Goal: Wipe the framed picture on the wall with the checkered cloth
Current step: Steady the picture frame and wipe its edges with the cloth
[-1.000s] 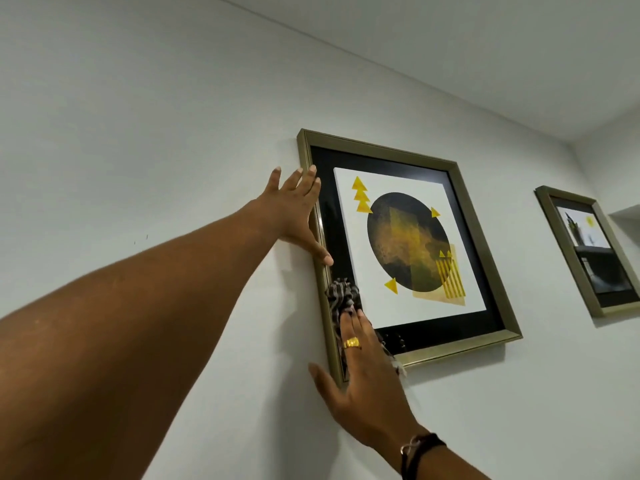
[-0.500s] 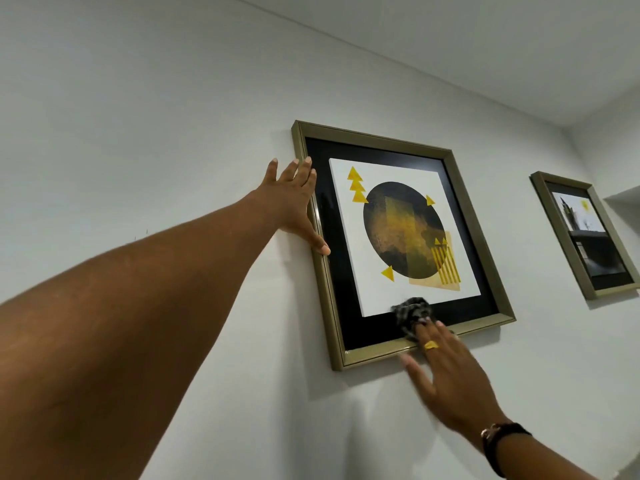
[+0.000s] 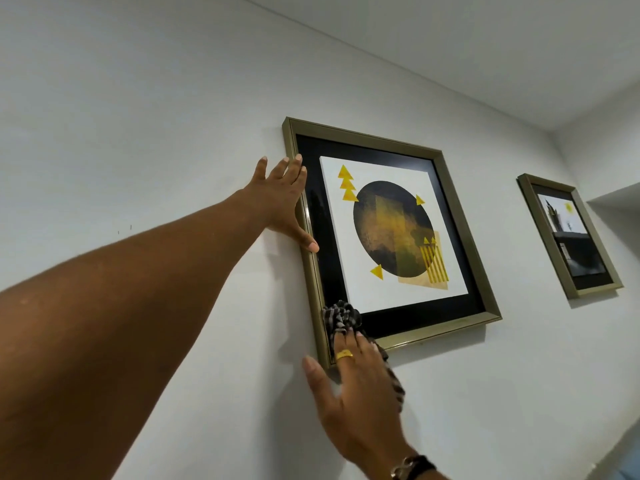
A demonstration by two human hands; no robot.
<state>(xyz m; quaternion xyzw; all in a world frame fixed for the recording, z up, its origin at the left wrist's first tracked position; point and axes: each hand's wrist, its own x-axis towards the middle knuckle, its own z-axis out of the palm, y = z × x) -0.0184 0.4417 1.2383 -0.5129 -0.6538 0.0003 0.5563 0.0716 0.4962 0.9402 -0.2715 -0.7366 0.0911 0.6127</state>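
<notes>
A gold-framed picture (image 3: pixel 460 237) hangs on the white wall, showing a dark circle with yellow triangles on white inside a black mat. My left hand (image 3: pixel 282 206) lies flat against the frame's left edge, fingers spread, thumb on the frame. My right hand (image 3: pixel 356 389), wearing a gold ring, presses the bunched checkered cloth (image 3: pixel 341 317) onto the glass at the lower left corner of the picture. Part of the cloth trails under my palm, below the frame.
A second, smaller gold-framed picture (image 3: pixel 568 237) hangs further right on the same wall. The ceiling meets the wall above, and a side wall with a recess (image 3: pixel 616 199) closes the room at the far right.
My right hand swept the cloth right along the bottom of the glass, then back to the lower left corner. The left hand stayed on the frame's left edge.
</notes>
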